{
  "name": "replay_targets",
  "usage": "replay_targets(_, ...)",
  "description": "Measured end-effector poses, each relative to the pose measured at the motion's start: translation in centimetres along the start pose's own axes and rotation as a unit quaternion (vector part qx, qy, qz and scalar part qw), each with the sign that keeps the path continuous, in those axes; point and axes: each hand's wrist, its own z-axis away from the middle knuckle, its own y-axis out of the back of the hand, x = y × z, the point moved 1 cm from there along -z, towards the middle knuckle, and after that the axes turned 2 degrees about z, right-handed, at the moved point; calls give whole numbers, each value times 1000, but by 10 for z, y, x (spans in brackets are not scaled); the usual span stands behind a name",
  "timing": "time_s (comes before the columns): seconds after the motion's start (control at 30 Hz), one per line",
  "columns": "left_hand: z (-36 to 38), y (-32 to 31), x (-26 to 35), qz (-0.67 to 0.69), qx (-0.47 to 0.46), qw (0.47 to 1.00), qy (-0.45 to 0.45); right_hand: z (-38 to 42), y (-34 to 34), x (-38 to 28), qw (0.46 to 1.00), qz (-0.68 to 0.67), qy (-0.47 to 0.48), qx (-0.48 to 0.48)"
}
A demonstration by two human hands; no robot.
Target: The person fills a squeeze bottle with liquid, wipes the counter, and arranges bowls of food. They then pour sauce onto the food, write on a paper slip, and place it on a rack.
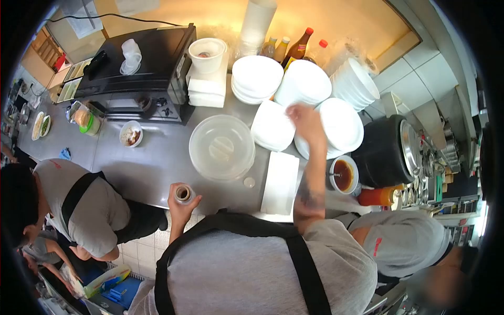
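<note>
My left hand (180, 209) is wrapped round a small clear cup (183, 194) with something dark inside, held upright at the counter's front edge. My right hand (305, 124) reaches forward over the white dishes, its fingers smeared by motion. Beneath and beside it are a stack of squarish white dishes (272, 126) and a stack of round white plates (344, 126). A big translucent round lid or tub (221, 149) lies on the counter between my hands, with a small clear lid (249, 182) near it. A white rectangular box (280, 181) stands below my right hand.
A bowl of brown sauce (344, 174) and a black pot (380, 152) stand at right. Bottles (298, 48) and bowl stacks (257, 76) line the back. A black oven (142, 73) and small food bowl (130, 134) are left. Co-workers (86, 205) flank me on both sides.
</note>
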Motion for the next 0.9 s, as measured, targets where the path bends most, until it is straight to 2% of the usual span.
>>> replay_targets(0.03, -2, -3, -3, 5, 4, 1000, 11, -41, 24, -5, 995, -51, -31, 76)
replay_targets(0.07, -4, -6, -4, -8, 13, 1000, 19, -99, 28, 26, 977, 25, 44, 209)
replay_targets(0.1, -6, -8, -2, -9, 24, 999, 21, -133, 51, 9, 974, -36, -19, 224)
replay_targets(0.13, -7, -11, 1, -10, 33, 999, 25, -195, 48, 44, 947, 162, -17, 277)
replay_targets(0.17, -7, -13, 4, -12, 40, 999, 30, -233, 50, 62, 926, 160, -32, 339)
replay_targets(0.23, -5, -14, 6, -11, 53, 998, 33, -332, 34, 133, 889, 382, -93, 232)
replay_targets(0.3, -2, -11, -6, -9, 62, 998, 32, -366, 36, 158, 907, 382, -113, 136)
replay_targets(0.33, 0, -10, -7, -7, 73, 996, 46, -373, 37, 158, 913, 379, -121, 88)
replay_targets(0.43, -3, -9, -3, -19, 86, 994, 69, -381, 23, 168, 941, 295, -162, 43)
replay_targets(0.5, -6, -10, -5, -13, 96, 993, 67, -401, -8, 210, 906, 335, -193, 171)
replay_targets(0.57, -11, -11, -4, -8, 98, 993, 72, -369, 2, 194, 930, 215, -213, 207)
replay_targets(0.67, -14, -11, -10, -29, 87, 993, 80, -323, 19, 159, 935, 166, -224, 220)
replay_targets(0.77, -18, -13, -6, -16, 77, 993, 89, -315, 15, 170, 918, 124, -205, 314)
replay_targets(0.87, -19, -12, -5, -24, 78, 992, 92, -293, 33, 135, 903, 60, -216, 365)
replay_targets(0.9, -19, -11, -5, -19, 84, 993, 79, -289, 42, 124, 900, 69, -189, 387)
